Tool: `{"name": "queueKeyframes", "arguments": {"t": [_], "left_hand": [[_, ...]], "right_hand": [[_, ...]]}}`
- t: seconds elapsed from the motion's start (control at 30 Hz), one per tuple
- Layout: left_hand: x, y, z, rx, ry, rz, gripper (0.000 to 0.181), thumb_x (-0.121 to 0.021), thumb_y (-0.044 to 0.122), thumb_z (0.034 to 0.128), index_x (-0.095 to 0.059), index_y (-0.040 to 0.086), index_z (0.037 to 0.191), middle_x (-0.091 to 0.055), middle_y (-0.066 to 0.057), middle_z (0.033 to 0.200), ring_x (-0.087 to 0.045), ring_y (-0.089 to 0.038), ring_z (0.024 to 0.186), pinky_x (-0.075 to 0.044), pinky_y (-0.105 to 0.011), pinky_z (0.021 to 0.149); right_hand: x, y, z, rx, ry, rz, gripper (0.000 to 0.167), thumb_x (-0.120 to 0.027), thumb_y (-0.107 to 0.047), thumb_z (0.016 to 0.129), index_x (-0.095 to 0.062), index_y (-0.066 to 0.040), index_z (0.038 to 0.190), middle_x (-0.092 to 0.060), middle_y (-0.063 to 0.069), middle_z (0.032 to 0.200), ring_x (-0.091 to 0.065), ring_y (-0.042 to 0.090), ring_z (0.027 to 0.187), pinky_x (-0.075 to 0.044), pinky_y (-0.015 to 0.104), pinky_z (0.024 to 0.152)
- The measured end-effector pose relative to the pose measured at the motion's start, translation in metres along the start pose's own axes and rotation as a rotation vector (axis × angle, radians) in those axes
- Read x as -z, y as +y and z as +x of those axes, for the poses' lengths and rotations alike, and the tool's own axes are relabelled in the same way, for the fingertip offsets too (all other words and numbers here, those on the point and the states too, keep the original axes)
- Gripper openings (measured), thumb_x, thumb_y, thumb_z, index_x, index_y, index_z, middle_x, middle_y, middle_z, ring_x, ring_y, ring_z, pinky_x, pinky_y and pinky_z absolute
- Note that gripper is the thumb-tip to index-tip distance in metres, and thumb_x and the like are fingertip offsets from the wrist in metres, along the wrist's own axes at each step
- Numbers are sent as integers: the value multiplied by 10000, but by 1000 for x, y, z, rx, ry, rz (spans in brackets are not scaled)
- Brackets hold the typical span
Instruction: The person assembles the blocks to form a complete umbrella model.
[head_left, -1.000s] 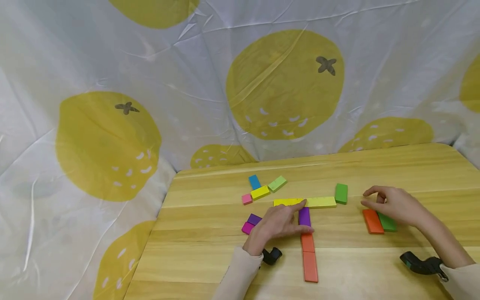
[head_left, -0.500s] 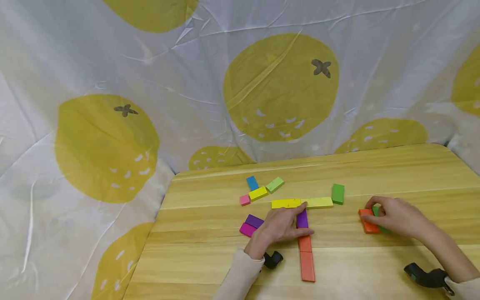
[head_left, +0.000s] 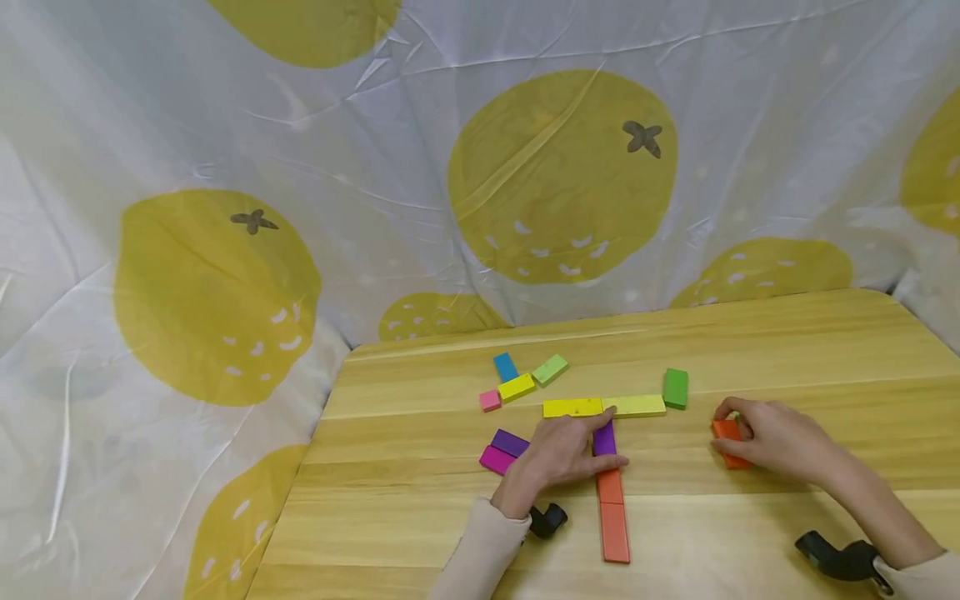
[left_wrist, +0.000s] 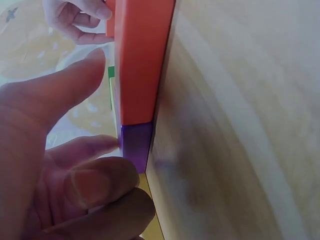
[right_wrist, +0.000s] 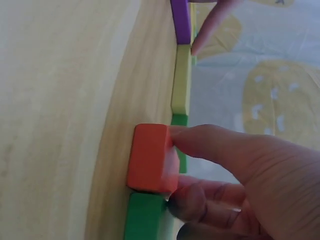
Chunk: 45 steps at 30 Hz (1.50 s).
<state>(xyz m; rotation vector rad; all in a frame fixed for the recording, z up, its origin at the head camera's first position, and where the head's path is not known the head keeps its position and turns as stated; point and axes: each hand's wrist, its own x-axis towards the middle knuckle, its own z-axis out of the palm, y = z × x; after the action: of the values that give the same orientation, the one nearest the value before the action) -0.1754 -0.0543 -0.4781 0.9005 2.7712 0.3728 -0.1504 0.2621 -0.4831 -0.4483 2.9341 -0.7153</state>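
The left hand (head_left: 558, 450) lies over a T of flat blocks, its index fingertip by the purple block's (head_left: 603, 437) upper end and its thumb across the joint between purple and red (head_left: 609, 487). Below is a second red block (head_left: 615, 533); a yellow block (head_left: 572, 407) and a pale yellow one (head_left: 637, 406) form the crossbar. At right, the right hand (head_left: 776, 437) pinches an orange-red block (head_left: 729, 429) between thumb and finger. A green block (right_wrist: 142, 220) touches that block in the right wrist view; the hand hides it in the head view.
Another green block (head_left: 676, 388) stands at the crossbar's right end. Behind and left are blue (head_left: 506, 367), yellow (head_left: 517, 387), light green (head_left: 551, 369) and pink (head_left: 490, 401) blocks. Purple (head_left: 510, 442) and magenta (head_left: 497, 459) blocks lie left of the left hand.
The right hand has come down and left from above the orange-red and green blocks and now grips the orange-red one, which has shifted slightly left. The left hand stays in place.
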Motion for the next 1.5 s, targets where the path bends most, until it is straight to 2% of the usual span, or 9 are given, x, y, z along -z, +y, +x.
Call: {"name": "queueKeyframes", "arguments": {"t": [0.17,0.27,0.5,0.7,0.9,1.0,1.2,1.33,1.5], "left_hand": [[-3,3,2,-7,11,38,755,-672,611,938,-448,284,1579,-234,86,573,-234,-56,488,-193,-202,490],[-4,3,2,-6,5,46,754,-668,611,940,-442,287,1583,-227,88,578,-227,-54,492,-190,-202,493],[-3,1,0,-4,-2,51,754,-657,616,945,-435,287,1586,-229,87,578,-216,-57,485,-188,-201,490],[-3,2,1,-17,-13,52,763,-659,606,949,-429,263,1591,-245,82,603,-253,-63,520,-208,-213,507],[-3,2,1,-11,-33,23,765,-660,580,959,-414,240,1599,-237,80,617,-228,-64,528,-195,-210,508],[-2,2,0,-8,-37,8,763,-659,574,962,-412,238,1601,-228,81,605,-212,-63,518,-187,-206,502],[-3,2,-2,-5,-38,-12,773,-667,567,959,-405,230,1604,-230,85,592,-209,-58,499,-180,-200,491],[-2,1,-2,-13,-28,-21,773,-670,560,960,-408,221,1603,-239,83,591,-217,-59,497,-179,-199,488],[-2,2,-1,-12,-32,-30,775,-668,566,959,-402,232,1605,-253,89,597,-234,-51,496,-186,-193,486]], "right_hand": [[3,-2,-5,-82,12,-77,532,-830,-439,832,-624,9,1032,-423,-33,636,-364,114,540,-255,270,501],[3,-3,-8,-119,11,-92,569,-829,-468,823,-568,8,993,-387,-19,656,-355,141,561,-245,294,514],[5,-7,-10,-182,-38,-128,584,-741,-586,874,-471,-70,823,-385,-1,646,-375,159,551,-270,312,513],[4,-5,-9,-172,-64,-113,497,-716,-516,922,-479,-113,755,-427,1,643,-398,160,556,-280,314,517],[-2,-10,-4,-122,63,-39,337,-722,-329,938,-614,-10,926,-436,-15,601,-376,131,507,-272,271,471],[-2,-12,-2,-136,89,-12,383,-727,-328,935,-658,36,1034,-446,-17,581,-374,126,493,-274,264,457],[-1,-13,-4,-151,29,-20,436,-786,-448,872,-698,-33,973,-418,-41,555,-378,123,498,-288,276,475],[-2,-15,-4,-131,58,-28,351,-808,-387,852,-707,-58,920,-384,-59,537,-364,115,491,-278,265,466],[-2,-13,-1,-107,131,-11,330,-783,-305,890,-743,-8,1027,-394,-53,544,-325,95,490,-243,240,465]]}}
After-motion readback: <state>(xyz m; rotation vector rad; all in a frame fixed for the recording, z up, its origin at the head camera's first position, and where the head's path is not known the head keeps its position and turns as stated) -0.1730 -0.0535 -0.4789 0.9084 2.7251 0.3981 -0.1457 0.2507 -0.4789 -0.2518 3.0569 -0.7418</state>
